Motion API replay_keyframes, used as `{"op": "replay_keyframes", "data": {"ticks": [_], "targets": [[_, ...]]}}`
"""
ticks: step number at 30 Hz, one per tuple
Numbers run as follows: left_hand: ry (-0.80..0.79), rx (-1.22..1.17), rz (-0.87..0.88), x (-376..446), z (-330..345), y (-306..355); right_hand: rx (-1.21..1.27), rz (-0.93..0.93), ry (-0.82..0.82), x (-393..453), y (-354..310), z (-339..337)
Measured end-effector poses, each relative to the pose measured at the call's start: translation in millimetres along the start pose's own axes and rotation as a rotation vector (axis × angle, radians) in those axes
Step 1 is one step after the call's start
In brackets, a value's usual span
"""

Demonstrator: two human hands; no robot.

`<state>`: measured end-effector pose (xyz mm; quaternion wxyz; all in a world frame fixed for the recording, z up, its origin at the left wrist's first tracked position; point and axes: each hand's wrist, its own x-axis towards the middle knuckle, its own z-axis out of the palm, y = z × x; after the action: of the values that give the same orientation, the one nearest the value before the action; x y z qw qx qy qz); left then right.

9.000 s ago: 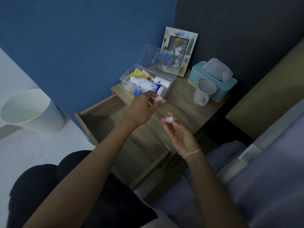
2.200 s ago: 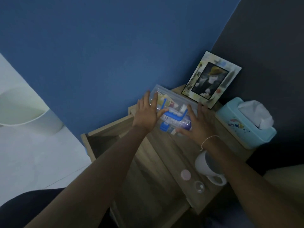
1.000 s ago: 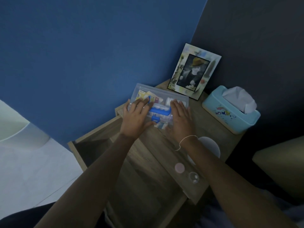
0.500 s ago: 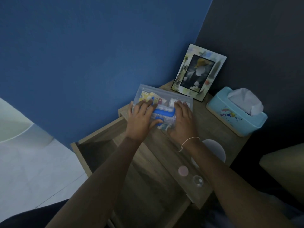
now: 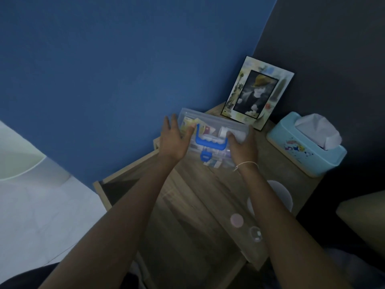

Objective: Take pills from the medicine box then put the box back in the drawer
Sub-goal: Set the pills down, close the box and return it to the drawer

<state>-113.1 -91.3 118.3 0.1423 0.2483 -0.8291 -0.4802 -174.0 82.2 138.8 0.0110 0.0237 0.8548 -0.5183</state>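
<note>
The clear medicine box [image 5: 210,124] is closed, with its blue handle [image 5: 210,141] and blue latch [image 5: 205,157] facing me. It is at the back of the wooden nightstand [image 5: 268,163], against the blue wall. My left hand [image 5: 173,141] presses on its left end, fingers spread and thumb on the lid. My right hand [image 5: 242,148] grips its right end with fingers curled over the lid. The open drawer [image 5: 183,226] lies below, between my forearms. A small clear cup [image 5: 256,234] and a pink cap [image 5: 236,220] sit near the nightstand's front edge.
A photo frame [image 5: 257,92] leans in the corner behind the box. A blue tissue box [image 5: 306,144] stands to the right, with a white mug [image 5: 280,195] in front of it. A white bin [image 5: 18,161] is on the floor at left.
My hands have slid off the lid's middle out to the two ends of the box, which uncovers the blue handle and latch. The box looks slightly tipped toward me.
</note>
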Motion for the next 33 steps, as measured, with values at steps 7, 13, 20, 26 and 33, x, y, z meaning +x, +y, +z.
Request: {"op": "replay_keyframes", "data": {"ticks": [7,13,20,26,33], "targets": [[-0.026,-0.012,-0.008,-6.3,-13.7,7.1,-0.057,0.012,-0.036,-12.7,-3.4,0.1],[0.035,0.067,0.068,-43.6,-67.6,0.5,0.073,-0.017,-0.243,-88.2,-11.8,-5.5],[-0.024,0.106,-0.004,-107.8,-127.1,-29.1,-0.021,-0.137,-0.43,-186.6,7.4,-6.4],[-0.11,0.113,-0.038,-147.5,-143.2,-61.3,-0.261,-0.269,-0.41,-240.0,29.7,-0.1],[-0.266,0.322,0.049,-134.1,-122.6,-70.3,-0.277,-0.141,-0.42,-272.8,60.0,9.6]]}}
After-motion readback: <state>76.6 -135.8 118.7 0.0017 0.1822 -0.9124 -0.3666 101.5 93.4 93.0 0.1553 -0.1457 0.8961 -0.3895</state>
